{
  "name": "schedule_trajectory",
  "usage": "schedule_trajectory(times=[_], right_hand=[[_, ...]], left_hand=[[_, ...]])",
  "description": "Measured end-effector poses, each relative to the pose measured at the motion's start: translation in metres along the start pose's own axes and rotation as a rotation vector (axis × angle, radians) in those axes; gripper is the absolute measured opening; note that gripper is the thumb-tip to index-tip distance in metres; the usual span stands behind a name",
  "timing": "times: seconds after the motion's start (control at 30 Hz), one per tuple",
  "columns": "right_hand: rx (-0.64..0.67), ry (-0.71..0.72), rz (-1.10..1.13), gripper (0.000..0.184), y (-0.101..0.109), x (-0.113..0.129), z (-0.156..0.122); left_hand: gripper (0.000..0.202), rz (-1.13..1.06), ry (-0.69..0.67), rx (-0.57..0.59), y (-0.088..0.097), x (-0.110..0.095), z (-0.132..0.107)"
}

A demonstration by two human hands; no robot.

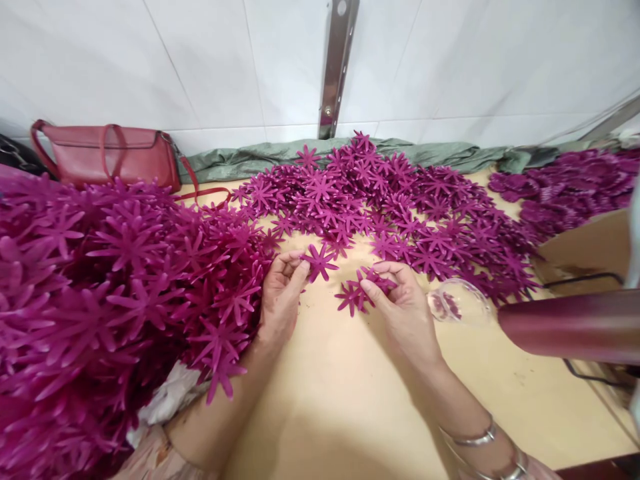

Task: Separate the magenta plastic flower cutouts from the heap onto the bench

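My left hand (pixel 285 290) pinches one magenta star-shaped flower piece (pixel 320 263) by a petal, between thumb and fingertips. Across a small gap, my right hand (pixel 400 303) has its thumb and fingers closed on a few similar flower pieces (pixel 353 297), which overlap and stick out to the left. Both hands are just above the pale tabletop (pixel 330 373). Beyond them spreads a loose heap of the same magenta pieces (pixel 325 190). A much larger, deeper pile (pixel 125 267) rises beside my left forearm.
A clear round dish (pixel 460 301) with dark bits inside stands right of my right hand, close to a maroon cylinder (pixel 570 327). Stacked purple petals (pixel 580 183) lie at the far right. A red handbag (pixel 113 157) and green cloth (pixel 260 160) line the wall.
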State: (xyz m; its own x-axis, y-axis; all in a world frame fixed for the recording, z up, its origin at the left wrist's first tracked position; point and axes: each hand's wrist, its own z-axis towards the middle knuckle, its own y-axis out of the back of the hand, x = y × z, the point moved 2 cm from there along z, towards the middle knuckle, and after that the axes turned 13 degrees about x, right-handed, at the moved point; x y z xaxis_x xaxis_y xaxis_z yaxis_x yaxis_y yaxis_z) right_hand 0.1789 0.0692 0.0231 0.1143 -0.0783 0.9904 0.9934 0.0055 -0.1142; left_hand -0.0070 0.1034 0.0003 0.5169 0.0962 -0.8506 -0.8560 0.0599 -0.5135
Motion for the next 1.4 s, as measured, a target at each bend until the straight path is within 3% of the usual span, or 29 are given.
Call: schedule_trajectory(times=[0.27, 0.67, 0.83, 1.03, 1.27, 1.4], right_hand=[[0.06, -0.01, -0.087, 0.02, -0.001, 0.008, -0.004], [0.18, -0.02, -0.051, 0.059, -0.004, 0.004, -0.005], [0.175, 0.016, -0.116, 0.037, 0.002, 0.006, -0.006], [0.105, -0.051, -0.068, 0.018, -0.001, 0.009, -0.004], [0.097, -0.018, -0.104, 0.019, -0.004, 0.011, -0.003], [0.125, -0.059, -0.053, 0.034, -0.006, 0.006, -0.004]], left_hand=[[0.035, 0.007, 0.02, -0.013, -0.001, -0.001, 0.0], [0.038, -0.018, 0.015, -0.032, -0.004, -0.005, -0.001], [0.04, -0.04, 0.039, -0.037, -0.005, -0.005, -0.001], [0.041, -0.026, 0.04, -0.037, -0.007, -0.006, -0.001], [0.038, 0.018, 0.037, -0.022, -0.005, -0.006, -0.001], [0.036, 0.015, 0.03, -0.015, -0.004, -0.005, -0.001]])
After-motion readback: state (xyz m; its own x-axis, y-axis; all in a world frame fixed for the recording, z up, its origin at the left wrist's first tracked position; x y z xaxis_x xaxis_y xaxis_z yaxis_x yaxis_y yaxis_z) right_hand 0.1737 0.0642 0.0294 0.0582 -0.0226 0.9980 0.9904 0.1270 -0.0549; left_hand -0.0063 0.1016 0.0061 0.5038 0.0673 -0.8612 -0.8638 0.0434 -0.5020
